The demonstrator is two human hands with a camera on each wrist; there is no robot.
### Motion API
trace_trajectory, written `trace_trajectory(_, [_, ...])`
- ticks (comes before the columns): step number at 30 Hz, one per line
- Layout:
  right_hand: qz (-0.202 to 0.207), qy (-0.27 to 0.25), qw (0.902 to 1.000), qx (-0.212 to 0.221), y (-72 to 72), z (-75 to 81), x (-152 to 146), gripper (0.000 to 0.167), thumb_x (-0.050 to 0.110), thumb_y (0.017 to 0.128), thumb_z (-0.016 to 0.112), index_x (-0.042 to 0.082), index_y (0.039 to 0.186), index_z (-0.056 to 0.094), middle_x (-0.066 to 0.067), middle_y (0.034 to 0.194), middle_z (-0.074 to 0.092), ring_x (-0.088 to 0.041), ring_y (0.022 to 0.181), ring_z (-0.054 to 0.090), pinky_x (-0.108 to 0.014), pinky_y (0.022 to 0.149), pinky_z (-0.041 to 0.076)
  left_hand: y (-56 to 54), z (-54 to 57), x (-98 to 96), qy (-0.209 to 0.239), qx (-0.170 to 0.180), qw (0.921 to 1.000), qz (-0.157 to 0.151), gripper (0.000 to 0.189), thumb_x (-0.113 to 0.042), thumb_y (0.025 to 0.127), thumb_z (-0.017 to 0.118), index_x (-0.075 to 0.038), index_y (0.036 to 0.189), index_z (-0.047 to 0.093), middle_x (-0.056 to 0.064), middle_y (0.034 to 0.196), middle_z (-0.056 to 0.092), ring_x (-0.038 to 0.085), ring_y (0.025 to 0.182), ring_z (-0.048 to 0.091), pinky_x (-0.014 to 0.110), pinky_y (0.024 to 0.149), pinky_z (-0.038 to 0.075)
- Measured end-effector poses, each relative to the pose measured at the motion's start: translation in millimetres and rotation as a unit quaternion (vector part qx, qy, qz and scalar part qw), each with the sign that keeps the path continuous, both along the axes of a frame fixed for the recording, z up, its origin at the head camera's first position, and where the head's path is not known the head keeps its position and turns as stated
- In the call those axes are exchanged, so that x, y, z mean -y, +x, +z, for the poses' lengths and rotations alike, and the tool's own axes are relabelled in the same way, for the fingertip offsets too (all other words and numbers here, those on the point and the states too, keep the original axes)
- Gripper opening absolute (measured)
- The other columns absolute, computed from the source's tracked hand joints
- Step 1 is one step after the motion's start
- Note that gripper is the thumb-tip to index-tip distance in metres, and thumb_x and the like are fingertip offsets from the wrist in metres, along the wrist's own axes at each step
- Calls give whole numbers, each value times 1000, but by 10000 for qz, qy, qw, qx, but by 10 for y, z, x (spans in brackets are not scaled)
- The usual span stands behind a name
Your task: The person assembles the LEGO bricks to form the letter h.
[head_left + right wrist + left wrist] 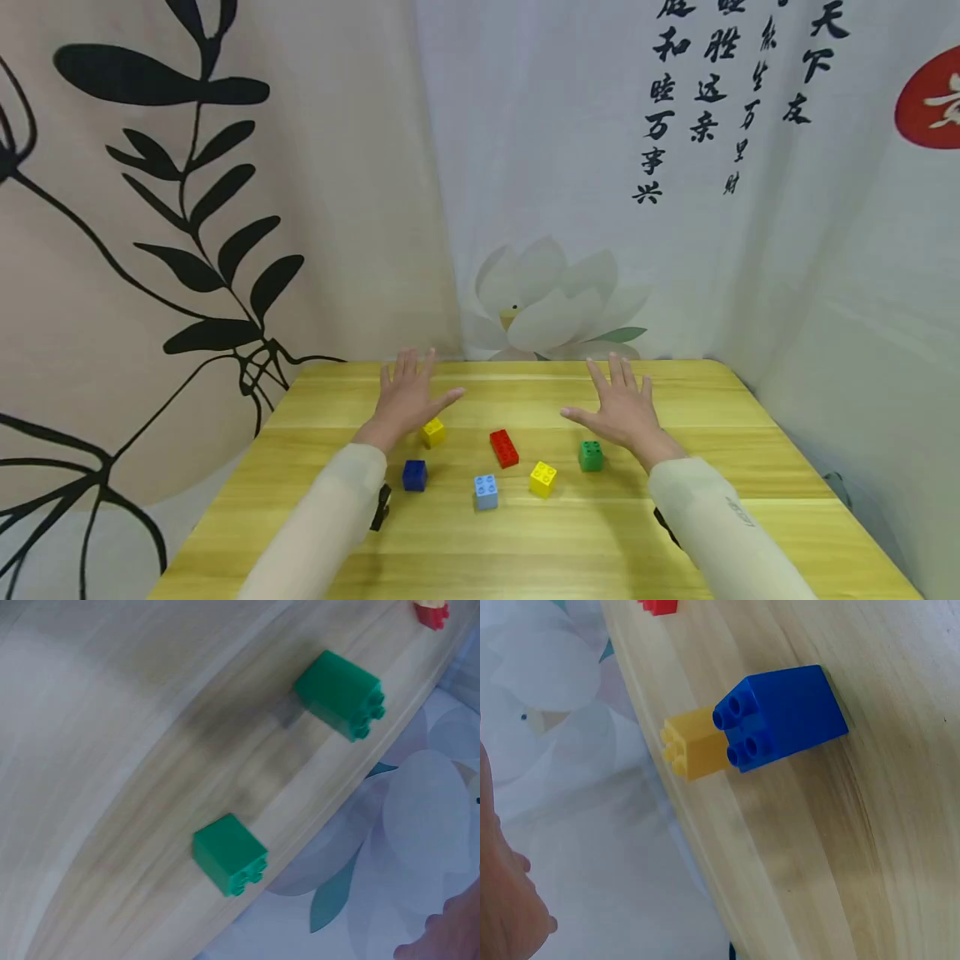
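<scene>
My left hand [408,398] is held over the far left of the table, fingers straight and spread, nothing in it. Just below its wrist are a yellow brick [432,432] and a dark blue brick [415,476]; both show larger in the left wrist view. Over the far right my right hand [621,410] has its fingers spread too and holds nothing. A green brick [591,456] stands nearest to it. The right wrist view adds a second green brick [229,853], hidden in the head view. Between the hands lie a red brick [504,448], a light blue brick [486,492] and another yellow brick [543,479].
The wooden table [480,554] reaches back to a hanging cloth [360,183] printed with dark leaves, a pale flower and writing. Dark bands show at both sleeves, the left one [381,507] beside the dark blue brick.
</scene>
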State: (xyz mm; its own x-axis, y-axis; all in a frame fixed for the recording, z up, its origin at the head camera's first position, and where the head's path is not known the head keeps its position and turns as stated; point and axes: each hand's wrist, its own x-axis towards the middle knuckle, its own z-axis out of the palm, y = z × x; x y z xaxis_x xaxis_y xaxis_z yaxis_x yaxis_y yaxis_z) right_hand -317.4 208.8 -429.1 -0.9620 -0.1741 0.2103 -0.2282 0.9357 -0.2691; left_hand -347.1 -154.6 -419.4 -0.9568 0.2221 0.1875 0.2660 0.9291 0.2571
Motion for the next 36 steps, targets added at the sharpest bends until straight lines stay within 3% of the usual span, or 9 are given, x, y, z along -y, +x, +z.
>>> trace_trajectory(9, [151, -222, 9996, -91, 23, 98, 189, 102, 72, 85, 58, 13, 159, 20, -26, 162, 5, -47, 147, 6, -72, 109, 3, 46, 58, 163, 487, 39, 9988, -29, 99, -77, 90, 40, -12, 160, 13, 23, 162, 5, 43, 148, -4, 67, 112, -3])
trace_trajectory(22, [433, -608, 9972, -61, 86, 107, 408, 94, 64, 90, 60, 10, 158, 24, -23, 162, 9, -49, 146, 10, -68, 112, 12, 130, 131, 208, 1378, 583, 9887, -131, 96, -74, 93, 38, -16, 160, 3, 21, 164, 1, 42, 149, -5, 65, 114, -3])
trace_trajectory(25, [476, -806, 9956, 37, 101, 98, 460, 92, 62, 91, 59, 9, 158, 24, -23, 163, 8, -49, 146, 10, -67, 112, 14, 145, 128, 218, 1728, 810, 9815, -173, 94, -73, 93, 39, -19, 161, 2, 18, 164, 1, 42, 149, -3, 67, 113, 2])
trace_trajectory(30, [545, -1181, 9912, 237, 133, 60, 579, 89, 58, 93, 60, 9, 158, 24, -22, 163, 10, -46, 147, 11, -65, 112, 20, 176, 100, 265, 2431, 1186, 9623, -284, 93, -73, 93, 43, -24, 161, 3, 12, 165, 2, 40, 149, 0, 68, 112, 6])
trace_trajectory(36, [595, -1582, 9846, 446, 192, -14, 728, 82, 54, 94, 60, 10, 156, 29, -20, 162, 18, -46, 145, 19, -64, 110, 24, 208, 21, 352, 2811, 1397, 9489, -326, 94, -73, 91, 44, -23, 161, 6, 13, 165, 5, 40, 149, 7, 66, 113, 10])
